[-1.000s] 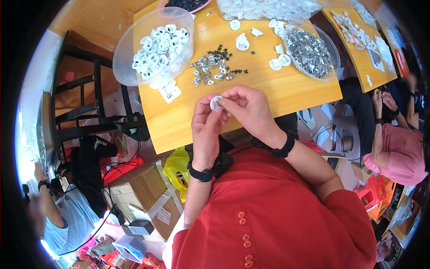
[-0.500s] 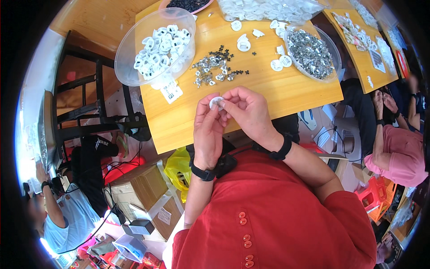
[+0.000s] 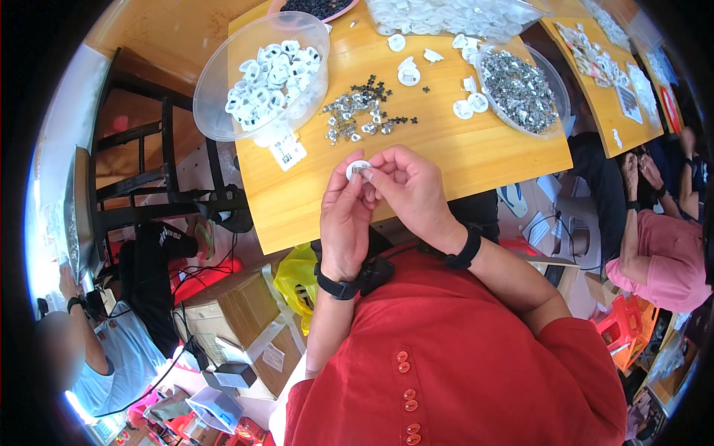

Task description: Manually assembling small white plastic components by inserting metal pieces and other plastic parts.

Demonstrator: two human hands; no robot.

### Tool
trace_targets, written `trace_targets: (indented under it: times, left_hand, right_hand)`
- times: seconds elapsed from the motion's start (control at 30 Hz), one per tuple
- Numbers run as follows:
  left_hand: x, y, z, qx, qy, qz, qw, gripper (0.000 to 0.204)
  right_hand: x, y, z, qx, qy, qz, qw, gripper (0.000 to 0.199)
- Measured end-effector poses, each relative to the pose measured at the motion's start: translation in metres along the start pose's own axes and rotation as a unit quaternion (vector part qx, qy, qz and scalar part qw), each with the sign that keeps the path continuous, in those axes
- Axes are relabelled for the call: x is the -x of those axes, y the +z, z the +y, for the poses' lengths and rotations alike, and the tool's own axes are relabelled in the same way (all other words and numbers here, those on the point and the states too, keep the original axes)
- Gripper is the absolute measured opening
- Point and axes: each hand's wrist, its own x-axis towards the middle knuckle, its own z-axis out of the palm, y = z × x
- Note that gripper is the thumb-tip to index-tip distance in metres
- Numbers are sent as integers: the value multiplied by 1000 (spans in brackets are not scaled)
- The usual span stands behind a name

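Note:
Between my two hands, over the near edge of the wooden table point(image 3: 461, 156), is a small round white plastic part point(image 3: 358, 168). My left hand point(image 3: 345, 215) grips it between thumb and fingers. The thumb and fingertips of my right hand point(image 3: 410, 186) press on its right side; whether they pinch a smaller piece there is hidden. Just beyond my hands lies a loose pile of small shiny metal pieces point(image 3: 343, 123), with small black cross-shaped pieces point(image 3: 375, 89) along its far and right sides.
A clear tub of white parts point(image 3: 271, 82) stands at the left, a clear bowl of metal pieces point(image 3: 518, 93) at the right. Loose white parts point(image 3: 407, 74) lie between them. Behind are a large clear bin point(image 3: 454, 18) and a pink bowl point(image 3: 316, 9). Co-workers sit at both sides.
Both hands stay at the white part with almost the same grip. The whole view has shifted slightly. At the left, the co-worker's head has moved further into view.

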Motion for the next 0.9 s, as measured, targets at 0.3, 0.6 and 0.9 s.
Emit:
trace_targets:
  times: [0.3, 0.6, 0.9]
  left_hand:
    - [-6, -9, -3, 32, -10, 43, 999, 33]
    - [-3, -15, -5, 62, -10, 15, 998, 37]
    - [-3, -5, -6, 16, -12, 41, 999, 43]
  right_hand:
    - [6, 5, 3, 130, -105, 10, 986, 10]
    - [7, 7, 5, 11, -16, -13, 1000, 9]
    - [1, -5, 10, -26, 19, -35, 999, 8]
